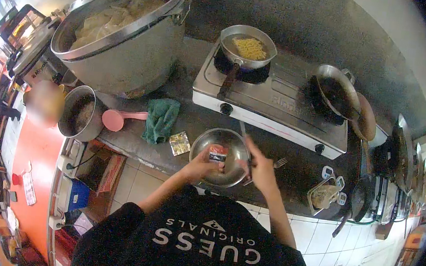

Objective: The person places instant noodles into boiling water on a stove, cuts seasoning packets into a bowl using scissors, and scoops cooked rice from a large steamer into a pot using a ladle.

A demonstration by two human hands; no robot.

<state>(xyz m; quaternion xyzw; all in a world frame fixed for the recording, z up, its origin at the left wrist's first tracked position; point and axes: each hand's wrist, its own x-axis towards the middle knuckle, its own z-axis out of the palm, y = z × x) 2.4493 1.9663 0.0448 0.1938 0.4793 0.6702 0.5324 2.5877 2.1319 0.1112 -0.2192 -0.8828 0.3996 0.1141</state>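
Left hand (201, 168) pinches sachet (217, 154) over bowl (236, 147) — long axis fore-and-aft. Right hand (261, 172) grips blade (243, 129); tip forward, slightly left.

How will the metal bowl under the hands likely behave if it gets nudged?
The metal bowl will probably slide, as its shiny surface looks smooth. It seems light for its size: its wall looks thin, with no large load visible inside, just the packet in the left hand. Its flared round sides suggest it could rock if pressed at one edge.
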